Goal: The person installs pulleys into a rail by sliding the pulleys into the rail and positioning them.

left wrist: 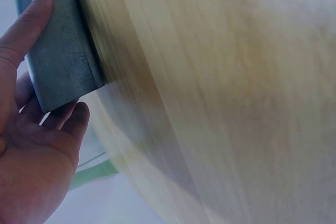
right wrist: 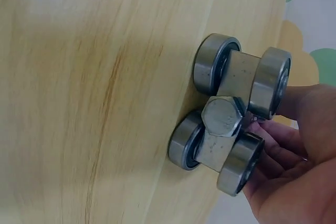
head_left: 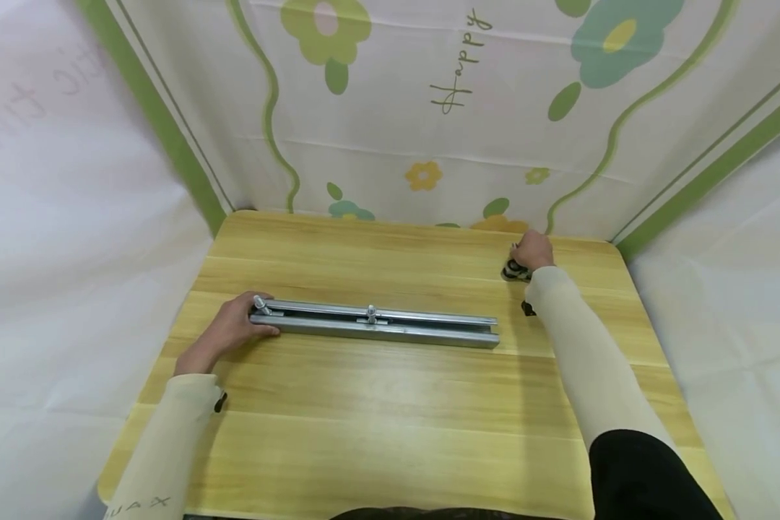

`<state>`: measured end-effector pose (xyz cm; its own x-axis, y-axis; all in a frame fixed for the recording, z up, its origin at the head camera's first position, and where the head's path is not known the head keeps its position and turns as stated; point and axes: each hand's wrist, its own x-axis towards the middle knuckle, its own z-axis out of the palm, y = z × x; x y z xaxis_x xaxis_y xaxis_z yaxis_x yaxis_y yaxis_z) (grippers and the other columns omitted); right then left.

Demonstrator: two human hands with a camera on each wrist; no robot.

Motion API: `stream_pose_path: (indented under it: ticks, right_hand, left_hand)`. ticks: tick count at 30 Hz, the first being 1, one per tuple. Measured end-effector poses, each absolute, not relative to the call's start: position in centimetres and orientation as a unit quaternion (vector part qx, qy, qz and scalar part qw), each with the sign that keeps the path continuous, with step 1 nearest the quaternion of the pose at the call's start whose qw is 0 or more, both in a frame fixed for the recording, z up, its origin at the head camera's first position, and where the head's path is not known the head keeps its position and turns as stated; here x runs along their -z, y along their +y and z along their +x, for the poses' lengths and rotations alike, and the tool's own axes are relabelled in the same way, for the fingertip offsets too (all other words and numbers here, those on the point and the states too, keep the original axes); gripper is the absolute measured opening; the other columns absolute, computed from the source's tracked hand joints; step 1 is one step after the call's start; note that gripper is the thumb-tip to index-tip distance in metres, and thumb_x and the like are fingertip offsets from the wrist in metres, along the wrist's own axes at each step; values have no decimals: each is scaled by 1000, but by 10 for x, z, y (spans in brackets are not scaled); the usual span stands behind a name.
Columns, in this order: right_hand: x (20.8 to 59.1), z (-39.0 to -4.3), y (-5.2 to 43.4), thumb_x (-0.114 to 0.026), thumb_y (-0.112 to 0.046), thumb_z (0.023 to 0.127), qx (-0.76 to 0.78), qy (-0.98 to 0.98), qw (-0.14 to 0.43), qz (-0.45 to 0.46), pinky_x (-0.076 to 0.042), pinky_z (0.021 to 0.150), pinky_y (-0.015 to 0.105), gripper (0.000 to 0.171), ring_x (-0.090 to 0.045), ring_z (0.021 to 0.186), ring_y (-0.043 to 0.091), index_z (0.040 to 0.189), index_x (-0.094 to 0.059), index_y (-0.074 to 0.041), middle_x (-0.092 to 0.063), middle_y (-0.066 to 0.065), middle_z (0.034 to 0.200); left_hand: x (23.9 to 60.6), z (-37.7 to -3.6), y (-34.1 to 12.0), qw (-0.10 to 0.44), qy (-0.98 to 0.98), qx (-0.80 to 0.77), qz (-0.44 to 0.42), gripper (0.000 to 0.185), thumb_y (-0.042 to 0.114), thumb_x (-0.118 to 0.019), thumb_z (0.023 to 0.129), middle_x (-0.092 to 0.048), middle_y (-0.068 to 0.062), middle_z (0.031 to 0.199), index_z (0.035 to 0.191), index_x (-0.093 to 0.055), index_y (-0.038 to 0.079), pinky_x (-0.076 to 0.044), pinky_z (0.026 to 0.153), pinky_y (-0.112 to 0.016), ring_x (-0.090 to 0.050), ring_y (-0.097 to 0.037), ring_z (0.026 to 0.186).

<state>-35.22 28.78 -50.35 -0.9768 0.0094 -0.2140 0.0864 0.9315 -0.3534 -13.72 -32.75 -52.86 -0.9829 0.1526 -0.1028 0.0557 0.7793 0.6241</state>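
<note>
A long silvery metal channel rail (head_left: 390,331) lies across the table, its slot facing up. Two bolts stand in the slot: one bolt (head_left: 371,314) near the middle, another bolt (head_left: 261,305) at the left end. My left hand (head_left: 230,325) grips that left end; in the left wrist view the thumb (left wrist: 32,20) lies along the rail's side (left wrist: 60,51) with fingers on the far side. At the far right, my right hand (head_left: 534,250) holds a roller trolley (right wrist: 233,77) with several steel wheels and a hex bolt head (right wrist: 222,116). The fingers' exact grip is partly hidden behind it.
The wooden table (head_left: 364,419) has rounded corners. A printed white curtain (head_left: 377,123) stands along its back edge, with white sheets (head_left: 71,238) to the left and right. Bare tabletop lies in front of the rail.
</note>
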Motion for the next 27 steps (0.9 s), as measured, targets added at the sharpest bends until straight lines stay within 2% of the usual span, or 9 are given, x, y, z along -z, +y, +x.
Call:
stream_pose_path:
  ticks: [8,12,14,17,21,24,27]
  right_hand:
    - [500,-340,288,-61,-12,99,207,977,52,17,-38,50,33,52,-33,43,14,50,-45,-14,-37,-3,45]
    - [501,-331,292,-60,-9,98,219,975,27,10,-36,50,33,47,-34,46,16,53,-45,-12,-45,1,49]
    - [500,-326,293,-60,-8,98,226,974,14,8,-37,52,35,42,-36,48,17,57,-47,-10,-49,4,53]
    - [498,-318,293,-60,-8,97,232,973,-8,3,-44,59,41,32,-47,54,23,66,-57,-5,-60,10,60]
    - [493,-306,294,-62,-9,98,234,972,-30,-12,-57,79,56,20,-69,76,38,92,-73,6,-75,23,86]
    - [489,-297,296,-66,-10,99,241,970,-29,-18,-58,86,61,21,-73,87,43,104,-73,9,-76,28,98]
    - [485,-289,300,-71,-11,98,239,970,-25,-20,-58,82,60,19,-72,81,40,103,-70,7,-75,26,94]
  left_hand:
    - [530,-137,-329,62,940,-330,60,71,20,-95,80,-63,-32,135,137,-63,-5,-46,107,-66,-60,-50,124]
    - [531,-138,-328,66,939,-332,62,71,20,-95,80,-63,-33,136,137,-62,-5,-45,108,-67,-59,-51,124]
    - [531,-138,-327,68,938,-335,61,71,20,-96,79,-63,-33,135,136,-63,-5,-45,108,-67,-60,-51,123]
    - [531,-138,-326,70,936,-339,58,70,19,-96,79,-63,-32,135,136,-63,-5,-46,107,-66,-60,-50,122]
    - [529,-139,-326,75,936,-339,55,69,19,-95,80,-63,-32,136,136,-63,-4,-46,107,-66,-60,-49,122]
    - [529,-138,-326,78,935,-341,55,70,20,-95,80,-62,-32,136,137,-62,-4,-45,107,-67,-59,-50,123]
    - [529,-137,-326,79,935,-341,55,70,20,-95,81,-62,-32,136,138,-62,-4,-45,108,-67,-59,-50,123]
